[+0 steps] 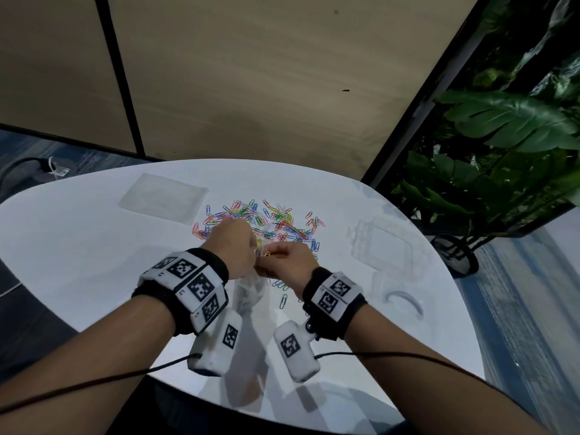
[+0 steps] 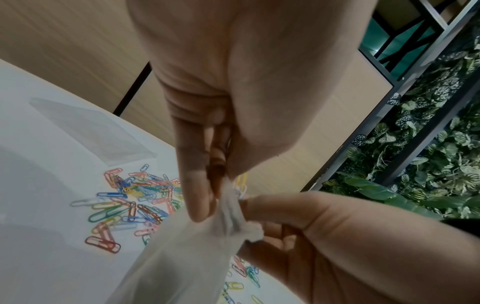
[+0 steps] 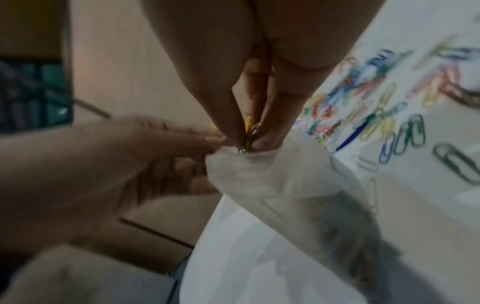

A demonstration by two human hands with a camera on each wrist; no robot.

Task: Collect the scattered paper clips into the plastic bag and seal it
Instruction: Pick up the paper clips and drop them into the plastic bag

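A heap of coloured paper clips lies on the white table just beyond my hands; the heap also shows in the left wrist view. My left hand pinches the rim of a thin clear plastic bag, which hangs down between my wrists. In its own view the left hand holds the crumpled bag mouth. My right hand pinches a yellow and a grey clip right at the bag's mouth. In the head view the right hand touches the left.
A flat stack of clear bags lies at the table's far left. A clear plastic box and a clear curved piece sit to the right. Loose clips lie near my right wrist. A leafy plant stands past the right edge.
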